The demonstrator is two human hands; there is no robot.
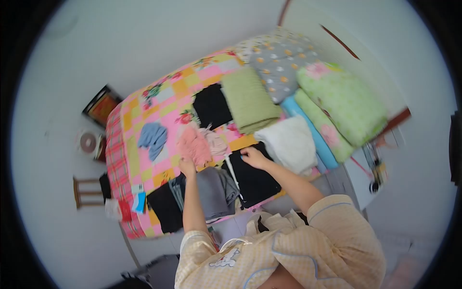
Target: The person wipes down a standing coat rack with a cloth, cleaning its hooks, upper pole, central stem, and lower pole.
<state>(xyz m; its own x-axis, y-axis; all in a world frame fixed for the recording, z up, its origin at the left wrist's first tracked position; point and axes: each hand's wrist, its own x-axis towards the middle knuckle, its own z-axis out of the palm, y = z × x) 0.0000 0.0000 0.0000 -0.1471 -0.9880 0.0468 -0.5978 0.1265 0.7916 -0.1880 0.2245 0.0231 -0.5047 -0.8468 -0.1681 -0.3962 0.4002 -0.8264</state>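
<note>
My left hand (187, 166) is at the lower edge of a crumpled pink garment (194, 146), its fingers closed on the cloth. Over the upper edge of folded black trousers (252, 179) with a white drawstring lies my right hand (253, 157), fingers bent but apart. Beside the pink garment is a paler pink piece (216, 143). Between my forearms sit folded grey clothes (214, 192). Another folded black garment (165, 206) lies left of my left forearm. A crumpled blue cloth (153, 139) rests farther left on the bed.
The bed has a colourful checked floral sheet (137, 113). Across it lie a black cloth (212, 106), a folded green blanket (250, 101), a white fluffy cloth (288, 143), a grey pillow (284, 65) and green bedding (341, 103). A wooden chair (89, 192) stands beyond the foot end.
</note>
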